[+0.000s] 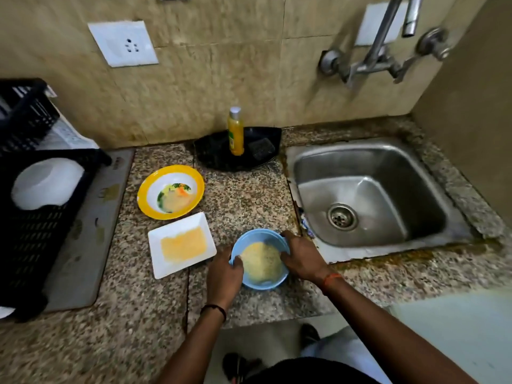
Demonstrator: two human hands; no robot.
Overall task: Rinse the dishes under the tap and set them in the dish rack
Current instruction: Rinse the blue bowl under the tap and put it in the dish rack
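A light blue bowl (260,282) with yellowish residue inside sits on the granite counter near its front edge. My left hand (224,275) grips its left rim and my right hand (300,256) grips its right rim. Left of it lies a white square plate (166,264) smeared yellow, and behind that a yellow-rimmed round plate (146,194) with food scraps. The steel sink (368,173) is to the right, under the wall tap (410,20); no water runs. The black dish rack (41,231) at the far left holds an upturned white bowl (47,184).
A black tray (213,151) against the wall carries a yellow soap bottle (236,134) and a dark scrub pad (261,148). A grey mat (91,245) lies under the rack. A wall socket (124,44) is above the counter. The counter's front edge runs below my wrists.
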